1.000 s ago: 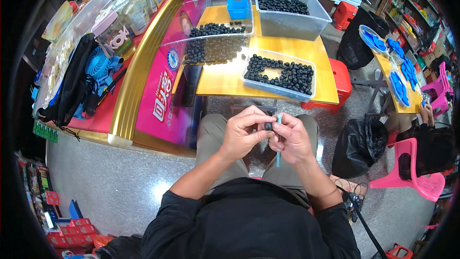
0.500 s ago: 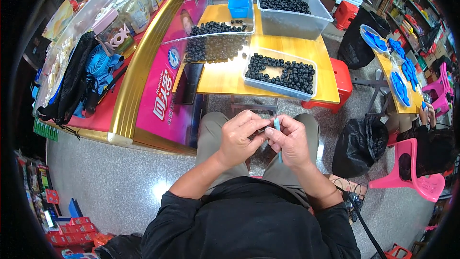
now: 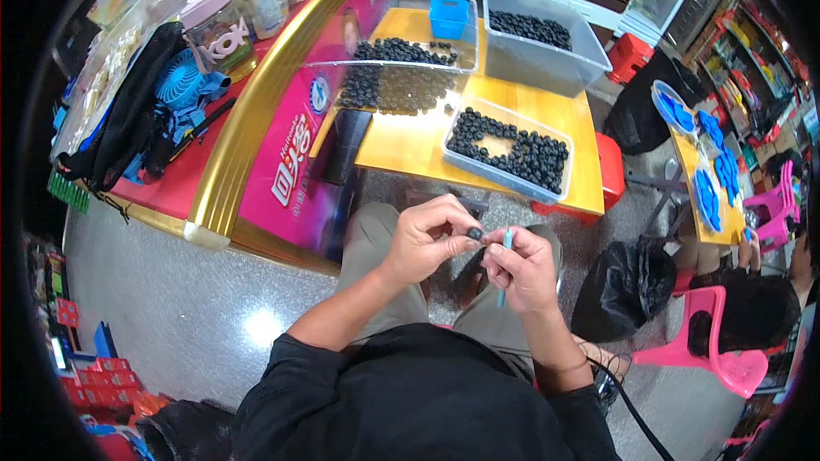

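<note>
My left hand [image 3: 420, 241] pinches a small black ball [image 3: 475, 233] between thumb and fingertips, above my lap. Just to its right, my right hand [image 3: 525, 271] is closed around a slim light-blue stick-like tool [image 3: 500, 297], held nearly upright with its ends showing above and below the fingers. The right fingertips are close to the ball; whether they touch it I cannot tell. On the yellow table [image 3: 401, 156] ahead stands a shallow clear tray [image 3: 508, 183] of similar black balls.
Behind the tray are a deep clear bin [image 3: 547, 68] of black balls and a clear-walled box [image 3: 465, 63] with more balls and a blue basket [image 3: 449, 19]. A gold-edged counter [image 3: 248, 119] is at left. Black bags [image 3: 623, 290] and a pink chair [image 3: 692, 333] stand at right.
The black ball in my left fingers now shows plainly. My hands have drawn slightly apart, and the light-blue tool has shifted a little right. The whole view has turned slightly.
</note>
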`<state>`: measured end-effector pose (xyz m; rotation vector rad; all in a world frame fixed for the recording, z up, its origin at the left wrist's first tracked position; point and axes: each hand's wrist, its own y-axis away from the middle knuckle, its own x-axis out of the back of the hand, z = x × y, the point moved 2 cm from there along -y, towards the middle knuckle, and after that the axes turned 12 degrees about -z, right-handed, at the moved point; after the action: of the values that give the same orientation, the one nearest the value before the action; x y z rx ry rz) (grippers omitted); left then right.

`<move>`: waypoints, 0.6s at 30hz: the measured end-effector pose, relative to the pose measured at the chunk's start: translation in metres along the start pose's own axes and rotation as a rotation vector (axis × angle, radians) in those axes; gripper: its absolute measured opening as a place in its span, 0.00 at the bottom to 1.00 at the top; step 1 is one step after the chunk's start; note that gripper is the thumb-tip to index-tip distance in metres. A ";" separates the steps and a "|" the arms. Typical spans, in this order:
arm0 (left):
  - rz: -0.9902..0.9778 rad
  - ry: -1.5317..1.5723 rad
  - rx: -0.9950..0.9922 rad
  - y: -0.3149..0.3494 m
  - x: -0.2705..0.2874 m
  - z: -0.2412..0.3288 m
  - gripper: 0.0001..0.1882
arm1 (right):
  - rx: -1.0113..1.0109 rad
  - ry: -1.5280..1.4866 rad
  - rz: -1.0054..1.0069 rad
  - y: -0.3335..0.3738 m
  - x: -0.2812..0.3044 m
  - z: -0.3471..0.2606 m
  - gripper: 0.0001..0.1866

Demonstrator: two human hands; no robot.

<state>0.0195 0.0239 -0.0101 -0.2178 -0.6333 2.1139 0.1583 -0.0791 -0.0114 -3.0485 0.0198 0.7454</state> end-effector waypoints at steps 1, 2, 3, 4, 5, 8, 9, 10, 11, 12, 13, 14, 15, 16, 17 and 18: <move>0.056 0.135 0.053 -0.001 0.005 -0.006 0.07 | -0.028 -0.016 0.057 -0.001 0.003 0.003 0.07; 0.064 0.128 0.041 -0.005 0.012 -0.008 0.07 | -0.025 -0.007 0.043 -0.003 0.003 0.003 0.07; 0.086 0.183 0.185 -0.012 0.023 -0.014 0.07 | -0.037 -0.044 0.095 -0.003 0.005 0.004 0.07; 0.106 0.238 0.324 -0.022 0.034 -0.017 0.06 | -0.044 -0.079 0.146 -0.003 0.007 0.002 0.07; 0.102 0.147 0.371 -0.035 0.050 -0.022 0.05 | -0.045 -0.074 0.165 -0.004 0.009 0.003 0.06; 0.149 0.009 0.304 -0.080 0.108 -0.029 0.05 | -0.044 -0.070 0.163 -0.004 0.010 0.007 0.06; 0.205 0.012 0.283 -0.095 0.127 -0.028 0.05 | -0.047 -0.081 0.155 -0.004 0.009 0.008 0.05; 0.263 0.014 0.264 -0.109 0.145 -0.028 0.05 | -0.039 -0.079 0.136 -0.005 0.007 0.010 0.05; 0.337 -0.136 0.262 -0.119 0.166 -0.030 0.07 | -0.059 -0.090 0.132 -0.006 0.004 0.013 0.05; 0.411 -0.372 0.224 -0.128 0.181 -0.034 0.14 | -0.076 -0.099 0.138 -0.005 0.003 0.014 0.05; 0.467 -0.508 0.201 -0.136 0.179 -0.032 0.18 | -0.078 -0.093 0.142 -0.005 0.006 0.012 0.05; 0.520 -0.643 0.176 -0.140 0.172 -0.029 0.21 | -0.065 -0.090 0.148 -0.005 0.008 0.011 0.05; 0.485 -0.619 0.124 -0.138 0.160 -0.028 0.23 | -0.055 -0.082 0.156 -0.004 0.010 0.009 0.05; 0.449 -0.600 0.073 -0.128 0.143 -0.024 0.24 | -0.045 -0.078 0.162 -0.004 0.011 0.006 0.05; 0.388 -0.589 0.044 -0.114 0.126 -0.018 0.24 | -0.035 -0.082 0.160 -0.005 0.011 0.004 0.05; 0.328 -0.697 -0.015 -0.098 0.112 -0.020 0.23 | -0.031 -0.064 0.171 -0.005 0.012 0.002 0.05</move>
<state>0.0313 0.1679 0.0316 0.4625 -1.0706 2.5023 0.1680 -0.0746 -0.0191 -3.0791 0.2742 0.8597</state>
